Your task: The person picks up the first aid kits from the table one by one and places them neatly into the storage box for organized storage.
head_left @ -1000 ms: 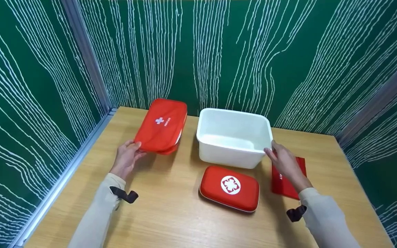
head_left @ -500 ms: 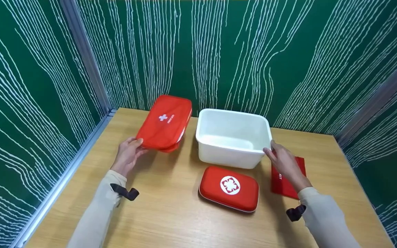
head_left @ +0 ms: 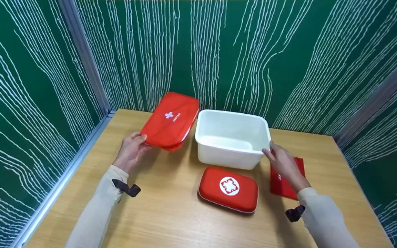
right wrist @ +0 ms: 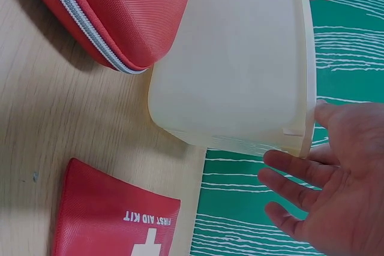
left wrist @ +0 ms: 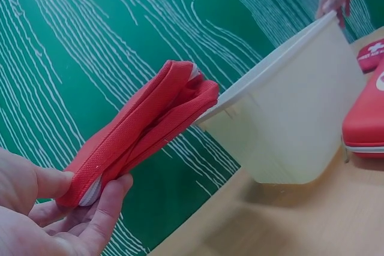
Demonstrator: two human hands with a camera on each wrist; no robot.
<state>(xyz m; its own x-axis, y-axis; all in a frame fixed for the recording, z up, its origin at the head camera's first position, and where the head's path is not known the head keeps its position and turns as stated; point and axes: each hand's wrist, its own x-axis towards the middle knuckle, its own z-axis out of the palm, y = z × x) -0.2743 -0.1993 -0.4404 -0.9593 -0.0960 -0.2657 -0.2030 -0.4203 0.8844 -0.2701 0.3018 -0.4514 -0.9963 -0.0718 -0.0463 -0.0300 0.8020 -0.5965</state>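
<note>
Fingers (left wrist: pixel 105 199) and thumb of the left hand (head_left: pixel 129 151) pinch the near end of a soft red pouch (head_left: pixel 171 120), held tilted above the surface (head_left: pixel 171 220) with its far end just at the left rim of the white tub (head_left: pixel 233 137). On the opposite side, the right hand (head_left: pixel 283 162) rests relaxed, straight fingers (right wrist: pixel 300 169) against the tub's right corner. The tub looks empty, so nothing seems packed yet. A hard red case (head_left: pixel 228 189) lies nearer than the tub, between both hands; a flat red kit (right wrist: pixel 114 220) lies under the right hand.
</note>
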